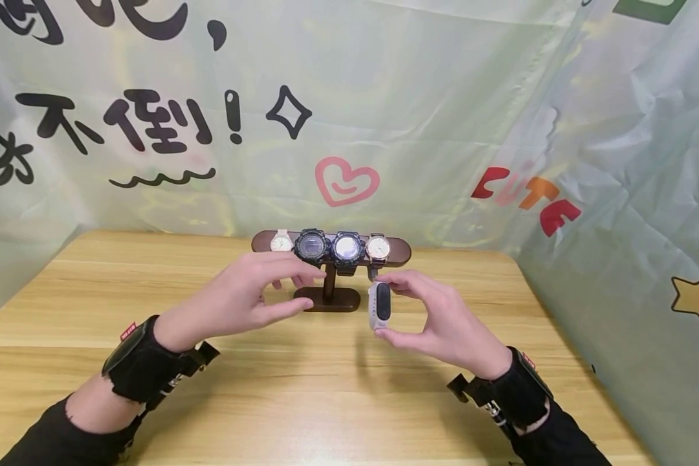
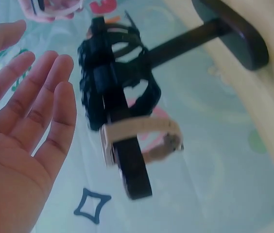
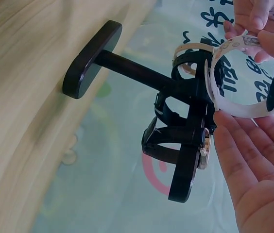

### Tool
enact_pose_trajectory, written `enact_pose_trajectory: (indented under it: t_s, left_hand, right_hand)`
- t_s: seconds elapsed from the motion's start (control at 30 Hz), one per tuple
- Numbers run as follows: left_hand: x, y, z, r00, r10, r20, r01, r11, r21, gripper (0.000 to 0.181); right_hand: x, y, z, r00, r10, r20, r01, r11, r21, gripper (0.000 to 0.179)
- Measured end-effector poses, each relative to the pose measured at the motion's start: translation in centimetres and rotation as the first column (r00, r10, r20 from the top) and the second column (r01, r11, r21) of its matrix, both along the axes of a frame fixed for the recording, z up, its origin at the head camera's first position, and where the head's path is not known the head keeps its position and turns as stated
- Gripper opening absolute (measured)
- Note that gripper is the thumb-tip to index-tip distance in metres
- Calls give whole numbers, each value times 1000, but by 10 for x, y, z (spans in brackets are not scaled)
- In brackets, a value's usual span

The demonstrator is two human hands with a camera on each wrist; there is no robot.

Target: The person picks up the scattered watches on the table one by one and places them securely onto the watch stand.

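Between thumb and fingers, my right hand (image 1: pixel 428 314) pinches a fitness band (image 1: pixel 380 305) with a pale strap and a dark oval screen. In the right wrist view the band (image 3: pixel 241 112) forms a closed loop. My left hand (image 1: pixel 262 288) hovers with relaxed fingers before the left part of a dark brown watch stand (image 1: pixel 399 253), holding nothing. On the stand's bar sit a small white watch (image 1: pixel 281 242), two chunky black watches, one of them a black digital watch (image 1: pixel 311 246), and a watch with a light round dial (image 1: pixel 378 248).
The stand's oval base (image 1: pixel 343 299) rests on a wooden table (image 1: pixel 303 414). A printed cloth backdrop (image 1: pixel 419 129) hangs behind and along the right side. Each wrist wears a black strap mount, such as the left mount (image 1: pixel 145 362).
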State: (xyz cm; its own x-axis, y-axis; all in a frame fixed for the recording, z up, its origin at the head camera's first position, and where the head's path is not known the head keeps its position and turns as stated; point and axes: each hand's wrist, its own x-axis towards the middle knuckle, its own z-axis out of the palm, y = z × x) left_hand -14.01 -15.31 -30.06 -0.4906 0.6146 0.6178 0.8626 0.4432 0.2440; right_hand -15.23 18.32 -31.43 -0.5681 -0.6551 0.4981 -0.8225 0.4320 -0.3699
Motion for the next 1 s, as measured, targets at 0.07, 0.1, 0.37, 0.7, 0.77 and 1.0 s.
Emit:
enact_pose_trajectory:
  t_s: [0.07,0.1,0.37,0.7,0.77,1.0]
  left_hand:
    - [-1,-5,3,1000,25,-1,-25,1000,6,39]
    - [-2,-7,4,999,37,-2,-37,999,9,40]
    - [-6,-26,14,991,119,-54,-116,992,51,38]
    - [-12,-46,21,962,264,-63,-259,962,84,39]
    - [-14,-50,20,954,295,-50,-290,953,86,41]
    - [-22,-61,14,931,364,6,-364,931,24,51]
  right_hand:
    - [-1,0,1,1000,-2,8,2,1000,-7,71]
    - [-2,0,1,1000,1,12,0,1000,-12,71]
    - [-8,0,6,998,12,-56,-14,999,-37,72]
    - [-19,2,12,996,-49,-73,45,998,-49,74]
    - [-21,3,14,995,-55,-86,50,997,-56,75]
    - [-26,7,19,991,-73,-115,64,995,-79,76]
